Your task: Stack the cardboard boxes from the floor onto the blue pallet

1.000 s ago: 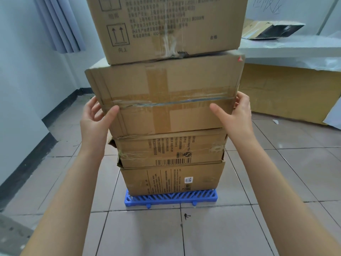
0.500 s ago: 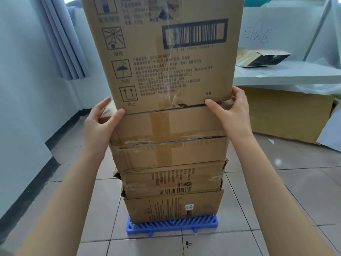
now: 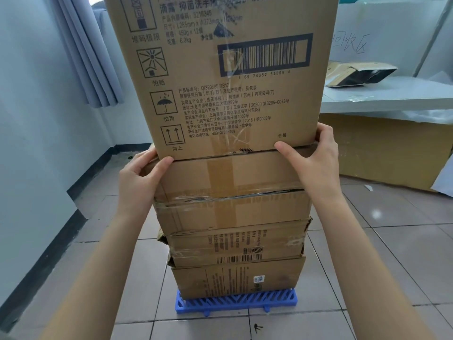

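Four cardboard boxes stand stacked on the blue pallet (image 3: 236,301), which lies on the tiled floor (image 3: 392,253). The bottom box (image 3: 235,278) sits directly on the pallet and covers most of it, leaving only the front edge bare; a crumpled box (image 3: 235,244) rests on that, then a taped box (image 3: 232,190), and the tall top box (image 3: 220,77), printed with a barcode and handling symbols, stands upright on the taped one. The left hand (image 3: 139,177) grips the lower left corner of the top box, thumb on its front face. The right hand (image 3: 311,163) clasps the lower right corner, thumb along the bottom edge, fingers wrapped round the side. A grey curtain (image 3: 90,50) hangs at the left wall.
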